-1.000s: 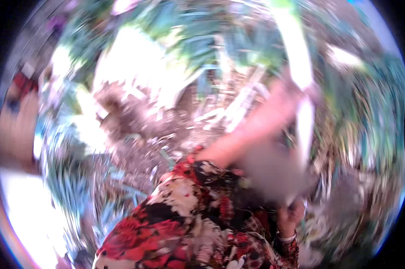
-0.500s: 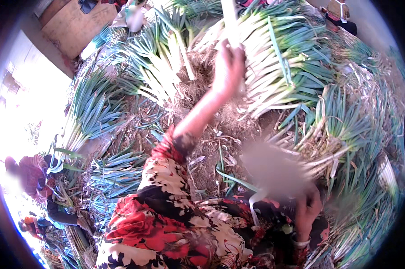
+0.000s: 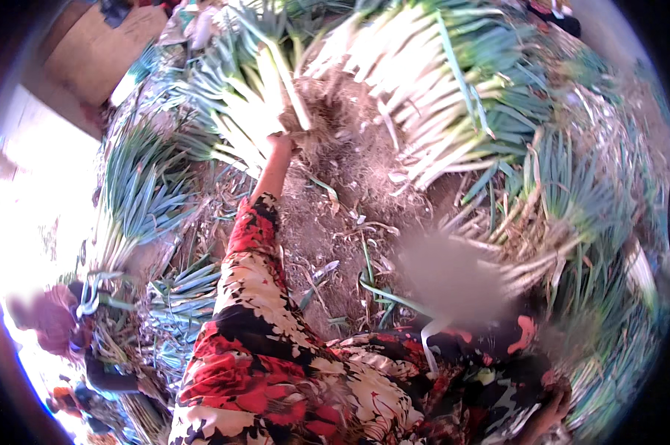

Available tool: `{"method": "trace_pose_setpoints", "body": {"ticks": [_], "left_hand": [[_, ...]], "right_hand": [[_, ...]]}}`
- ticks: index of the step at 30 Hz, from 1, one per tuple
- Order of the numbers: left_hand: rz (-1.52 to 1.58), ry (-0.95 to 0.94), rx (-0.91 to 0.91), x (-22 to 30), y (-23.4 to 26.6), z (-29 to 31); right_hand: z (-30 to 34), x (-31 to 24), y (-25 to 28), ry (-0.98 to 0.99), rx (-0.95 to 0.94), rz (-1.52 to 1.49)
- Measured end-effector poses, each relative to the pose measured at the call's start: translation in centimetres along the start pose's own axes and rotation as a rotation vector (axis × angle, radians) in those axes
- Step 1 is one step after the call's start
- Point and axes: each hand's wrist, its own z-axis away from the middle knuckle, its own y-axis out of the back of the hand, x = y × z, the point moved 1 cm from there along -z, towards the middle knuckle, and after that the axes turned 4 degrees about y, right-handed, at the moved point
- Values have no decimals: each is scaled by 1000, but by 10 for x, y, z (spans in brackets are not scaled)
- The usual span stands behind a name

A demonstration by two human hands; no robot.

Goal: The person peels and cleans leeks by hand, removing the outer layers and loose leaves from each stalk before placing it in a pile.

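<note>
**Head view: a hand reaching into heaped green onions**

Head-camera frame, looking down over the person's own body. A bundle of green onions (image 3: 264, 111), white stalks toward the viewer and green leaves fanning away, lies at upper centre-left on a bed of dry straw and roots (image 3: 342, 170). The left hand (image 3: 279, 142), at the end of an outstretched arm in a red, white and black floral sleeve (image 3: 250, 282), touches the root end of this bundle; its grip appears closed around the stalk bases, though the fingers are too small to make out clearly. The right hand (image 3: 554, 411) sits low at the right edge, partly hidden; whether its grip is open or closed cannot be told. Further bundles (image 3: 453, 89) ring the straw on every side, and more leaves (image 3: 138, 200) lie to the left.
</note>
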Motion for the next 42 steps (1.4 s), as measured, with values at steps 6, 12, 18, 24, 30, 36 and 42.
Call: {"method": "trace_pose_setpoints", "body": {"ticks": [6, 12, 18, 24, 30, 36, 42], "left_hand": [[-863, -753, -368, -28, -92, 108], [-629, -939, -1076, -33, -197, 318], [-239, -288, -1723, -11, -249, 676], [-304, 199, -2203, -76, -217, 853], [-423, -176, -2178, -172, -207, 886], [-522, 167, -2144, -154, -218, 899], [-496, 189, -2071, -151, -221, 906]], "right_hand": [[52, -1, 12, 26, 188, 332], [55, 55, 19, -254, 220, 78], [72, 164, 74, -576, 271, 22], [-3, 146, 96, -429, 310, -47], [-64, 183, 125, -120, 205, 307], [-51, 170, 158, 393, 172, 357], [36, 74, 196, 231, 60, 86]]}}
